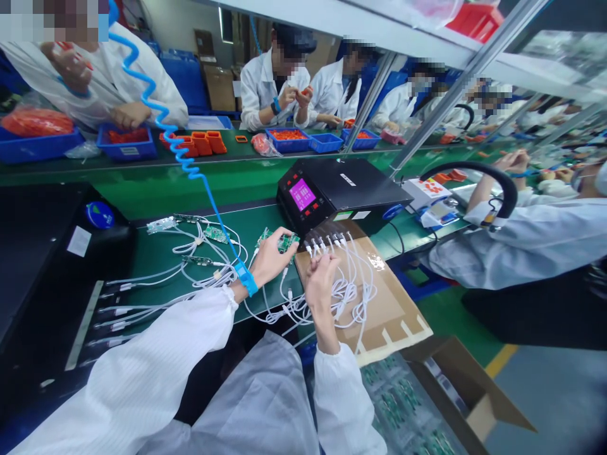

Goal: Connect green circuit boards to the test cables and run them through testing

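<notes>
My left hand (274,254), with a blue strap at its wrist, holds a green circuit board (288,242) between thumb and fingers. To its right, my right hand (321,278) has its fingers pinched together near the white cable plugs; what it holds, if anything, is too small to make out. White cables (348,291) run from the front of a black tester box (351,189) with a lit pink screen and lie coiled over a cardboard sheet (393,309). More green boards (217,234) with white cables attached lie on the green bench left of my left hand.
A second black box (52,253) stands at the left. A coiled blue cord (156,104) hangs down to my left wrist. Beyond are blue bins (128,148) of orange parts and several people. An open carton (467,385) is at the lower right.
</notes>
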`<act>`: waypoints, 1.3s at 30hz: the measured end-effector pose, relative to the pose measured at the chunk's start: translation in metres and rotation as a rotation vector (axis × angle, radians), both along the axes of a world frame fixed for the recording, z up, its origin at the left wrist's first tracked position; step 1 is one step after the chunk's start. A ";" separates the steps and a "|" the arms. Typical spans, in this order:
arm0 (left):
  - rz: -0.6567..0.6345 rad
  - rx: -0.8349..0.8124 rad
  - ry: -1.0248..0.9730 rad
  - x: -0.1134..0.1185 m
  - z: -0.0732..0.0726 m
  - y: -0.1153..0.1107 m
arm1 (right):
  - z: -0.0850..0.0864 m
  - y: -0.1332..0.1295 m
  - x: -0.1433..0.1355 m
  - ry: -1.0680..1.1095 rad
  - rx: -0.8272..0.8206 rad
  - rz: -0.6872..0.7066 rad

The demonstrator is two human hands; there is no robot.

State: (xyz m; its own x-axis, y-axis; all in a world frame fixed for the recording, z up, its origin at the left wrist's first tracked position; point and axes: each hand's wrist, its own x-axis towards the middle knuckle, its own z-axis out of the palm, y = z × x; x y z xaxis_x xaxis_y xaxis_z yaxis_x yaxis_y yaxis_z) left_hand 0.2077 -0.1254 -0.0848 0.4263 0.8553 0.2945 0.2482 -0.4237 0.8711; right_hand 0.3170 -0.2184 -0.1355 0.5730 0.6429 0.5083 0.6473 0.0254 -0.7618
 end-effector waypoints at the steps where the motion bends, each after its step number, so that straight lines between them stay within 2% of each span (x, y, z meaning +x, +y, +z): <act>1: -0.021 0.017 0.025 0.000 0.000 -0.002 | 0.001 0.001 0.000 0.067 -0.001 -0.022; 3: -0.056 0.053 0.053 0.000 0.001 -0.004 | 0.005 0.002 -0.001 0.223 -0.008 -0.035; 7: -0.115 0.100 0.055 -0.001 0.001 -0.006 | 0.012 0.001 -0.004 0.286 0.045 0.004; 16: -0.182 0.142 0.045 0.001 -0.004 -0.010 | 0.015 0.002 -0.003 0.177 0.153 -0.057; 22: -0.168 0.248 0.119 0.000 -0.006 -0.012 | 0.020 0.002 -0.002 0.127 0.160 -0.038; 32: -0.203 0.312 0.421 -0.001 0.010 -0.017 | 0.020 0.000 -0.003 0.074 0.186 -0.057; 39: -0.216 0.332 0.432 -0.001 0.009 -0.020 | 0.020 0.000 -0.003 0.042 0.154 -0.058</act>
State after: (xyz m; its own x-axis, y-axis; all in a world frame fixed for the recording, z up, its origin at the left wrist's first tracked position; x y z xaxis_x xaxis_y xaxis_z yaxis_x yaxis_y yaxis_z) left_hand 0.2071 -0.1457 -0.0761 0.7218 0.6275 0.2920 0.4294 -0.7369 0.5221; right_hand 0.3144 -0.2179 -0.1152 0.6299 0.5244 0.5729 0.6187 0.1071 -0.7783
